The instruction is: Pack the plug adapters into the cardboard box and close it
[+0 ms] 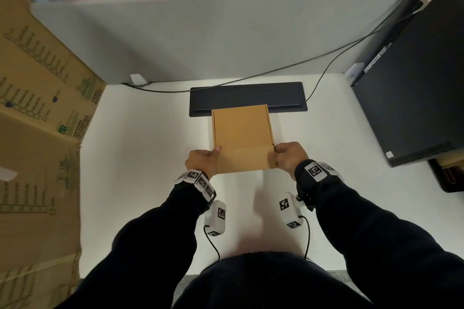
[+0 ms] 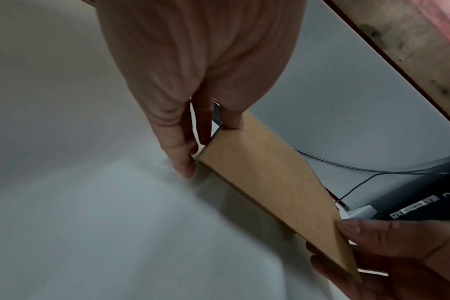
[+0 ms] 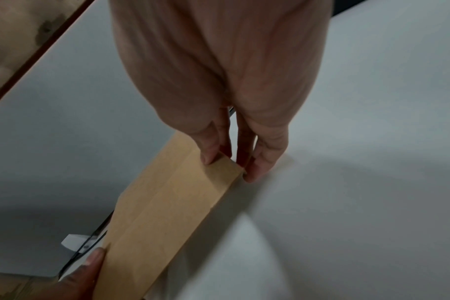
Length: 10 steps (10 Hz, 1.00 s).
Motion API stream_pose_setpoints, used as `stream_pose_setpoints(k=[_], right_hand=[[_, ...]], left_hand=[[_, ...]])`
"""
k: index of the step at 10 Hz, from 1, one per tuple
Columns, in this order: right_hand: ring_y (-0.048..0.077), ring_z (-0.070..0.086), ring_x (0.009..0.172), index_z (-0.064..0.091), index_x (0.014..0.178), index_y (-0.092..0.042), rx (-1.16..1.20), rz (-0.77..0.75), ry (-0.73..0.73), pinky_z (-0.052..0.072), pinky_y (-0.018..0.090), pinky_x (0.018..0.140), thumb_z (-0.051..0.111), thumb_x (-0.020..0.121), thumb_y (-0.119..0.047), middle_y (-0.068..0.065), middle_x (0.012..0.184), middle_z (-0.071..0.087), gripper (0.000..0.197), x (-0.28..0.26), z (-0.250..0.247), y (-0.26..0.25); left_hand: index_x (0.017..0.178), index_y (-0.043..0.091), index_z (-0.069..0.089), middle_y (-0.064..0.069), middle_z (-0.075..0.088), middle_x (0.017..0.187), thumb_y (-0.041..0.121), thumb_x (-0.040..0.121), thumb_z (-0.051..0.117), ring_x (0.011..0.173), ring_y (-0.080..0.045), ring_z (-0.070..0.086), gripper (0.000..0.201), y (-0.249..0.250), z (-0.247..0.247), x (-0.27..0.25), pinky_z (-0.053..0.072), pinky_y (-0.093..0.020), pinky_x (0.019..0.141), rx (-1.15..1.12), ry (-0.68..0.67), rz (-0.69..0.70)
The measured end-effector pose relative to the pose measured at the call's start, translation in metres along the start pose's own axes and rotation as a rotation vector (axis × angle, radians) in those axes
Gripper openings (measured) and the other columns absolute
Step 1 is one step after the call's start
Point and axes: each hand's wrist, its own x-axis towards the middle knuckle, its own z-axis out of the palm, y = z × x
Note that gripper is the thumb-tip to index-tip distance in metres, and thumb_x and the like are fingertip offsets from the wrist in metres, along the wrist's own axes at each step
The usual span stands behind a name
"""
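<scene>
A closed cardboard box (image 1: 243, 133) is shown lying flat on the white desk (image 1: 140, 148), midway between the left and right edges, its far edge overlapping a black cable tray cover (image 1: 286, 98) set into the desk near the back edge. The near front flap of the box is grasped at both of its ends. The left hand (image 1: 202, 162) is placed at the near left corner: the thumb (image 2: 231, 117) is laid on the top face, while the fingers (image 2: 179, 154) are extended down the side wall, their tips touching the desk. The right hand (image 1: 288, 157) is placed at the near right corner in mirror fashion, the thumb (image 3: 209, 150) being pressed on the top face and the fingers (image 3: 260, 162) closed against the side, so that the corner is pinched between them. Both grips are narrow, only the thickness of the flap's corner being enclosed. No plug adapters are seen; whether they lie inside the box cannot be told. A black cable (image 1: 276, 70) is run along the grey partition (image 1: 200, 37) behind the desk, and a black computer case (image 1: 414, 88) is stood at the right edge. Large printed cartons (image 1: 37, 108) are stacked at the left edge.
</scene>
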Motion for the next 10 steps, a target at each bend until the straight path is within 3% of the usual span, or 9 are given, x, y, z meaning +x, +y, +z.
stream_pose_setpoints(k=[1,2,3,4,5,6,8,9,10], right_hand=[[0.029,0.069,0.096,0.075,0.086,-0.023,-0.016,-0.012,0.022,0.057,0.045,0.091,0.067,0.086,-0.017,0.005,0.099,0.074,0.01,0.001,0.001,-0.001],[0.026,0.067,0.095,0.074,0.096,-0.018,-0.088,-0.03,0.095,0.053,0.033,0.083,0.071,0.086,-0.022,0.001,0.097,0.072,0.012,0.003,0.001,-0.001],[0.025,0.063,0.095,0.062,0.115,-0.018,-0.142,-0.112,0.194,0.05,0.028,0.08,0.071,0.083,-0.015,0.004,0.104,0.066,0.033,0.008,0.002,-0.006],[0.03,0.057,0.11,0.05,0.133,-0.019,-0.369,-0.315,0.175,0.05,0.033,0.091,0.066,0.085,-0.006,0.01,0.131,0.046,0.051,0.014,0.002,-0.005],[0.031,0.058,0.109,0.046,0.133,-0.021,-0.48,-0.388,0.167,0.054,0.041,0.09,0.076,0.083,-0.017,0.008,0.14,0.039,0.059,0.019,-0.001,-0.001],[0.032,0.061,0.098,0.042,0.132,-0.024,-0.481,-0.433,0.156,0.055,0.04,0.081,0.077,0.082,-0.024,0.006,0.132,0.046,0.061,0.021,0.0,-0.005],[0.035,0.059,0.087,0.025,0.135,-0.031,-0.625,-0.45,0.097,0.055,0.044,0.069,0.066,0.086,-0.025,0.009,0.106,0.054,0.064,0.018,0.004,-0.019],[0.035,0.056,0.098,0.022,0.134,-0.033,-0.731,-0.333,0.005,0.055,0.047,0.075,0.076,0.077,-0.032,0.008,0.104,0.053,0.078,0.014,-0.005,-0.044],[0.031,0.061,0.099,0.035,0.133,-0.031,-0.865,-0.282,-0.167,0.056,0.045,0.085,0.084,0.06,-0.051,0.007,0.11,0.061,0.09,0.008,-0.029,-0.093]], left_hand=[[0.058,0.02,0.071,-0.003,0.074,0.068,0.064,0.074,0.068,0.076,-0.03,0.073,0.047,0.005,0.001,0.001,0.062,-0.042,0.077,0.047,0.024,0.018],[0.092,0.017,0.076,-0.005,0.077,0.091,0.053,0.087,0.067,0.091,-0.028,0.072,0.037,0.018,-0.005,-0.011,0.055,-0.031,0.081,0.1,0.028,0.113],[0.138,0.025,0.057,-0.008,0.061,0.129,0.038,0.097,0.059,0.119,-0.027,0.057,0.043,0.016,-0.011,-0.009,0.048,-0.036,0.097,0.283,-0.001,0.432],[0.132,0.029,0.062,-0.01,0.04,0.149,0.027,0.096,0.055,0.129,-0.034,0.042,0.037,0.017,-0.018,0.003,0.042,-0.042,0.105,0.559,-0.108,0.841],[0.125,0.023,0.061,-0.008,0.033,0.153,0.032,0.083,0.074,0.129,-0.035,0.037,0.045,0.033,-0.018,0.011,0.045,-0.043,0.104,0.768,-0.207,0.946],[0.115,0.022,0.048,-0.016,0.034,0.147,0.021,0.073,0.08,0.121,-0.041,0.04,0.053,0.046,-0.012,0.016,0.051,-0.049,0.093,0.936,-0.184,0.955],[0.113,0.026,0.04,-0.021,0.042,0.14,0.02,0.068,0.08,0.113,-0.043,0.046,0.06,0.047,-0.011,0.018,0.052,-0.05,0.088,0.982,-0.178,0.987],[0.12,0.027,0.046,-0.012,0.038,0.141,0.049,0.077,0.073,0.112,-0.034,0.045,0.055,0.06,-0.019,0.013,0.05,-0.047,0.091,1.04,-0.224,0.902],[0.109,0.024,0.06,-0.003,0.056,0.123,0.07,0.084,0.049,0.107,-0.029,0.055,0.054,0.105,-0.031,0.0,0.051,-0.042,0.088,1.0,-0.203,0.813]])
